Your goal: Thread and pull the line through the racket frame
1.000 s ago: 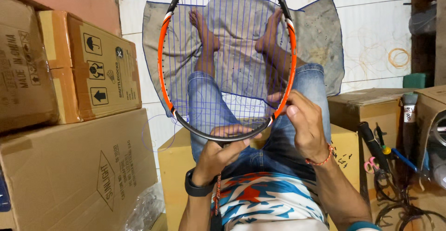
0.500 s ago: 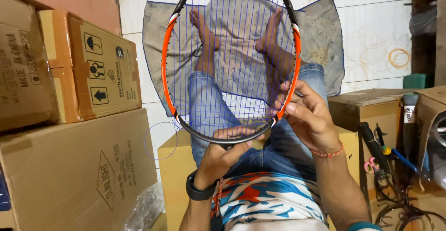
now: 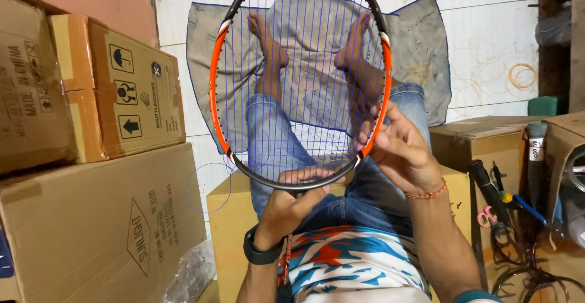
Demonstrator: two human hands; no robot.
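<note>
At frame centre we grip the orange-and-black racket [image 3: 301, 83] upright, left hand [image 3: 291, 204] closed round its throat, right hand [image 3: 399, 150] pinching blue string [image 3: 365, 133] at the lower-right rim; we judge a slipped pinch would slacken that string, and the loose loop [image 3: 210, 187] lower left could snag.

Racket [image 3: 301, 83] upright over outstretched legs [image 3: 274, 138], cloth [image 3: 420, 47] spread beneath the feet. Left hand [image 3: 292, 202] at the throat, right hand [image 3: 399, 150] on the frame's right edge. Stacked cartons [image 3: 103, 156] left, open box [image 3: 481, 141] and tools [image 3: 506, 199] right.
</note>
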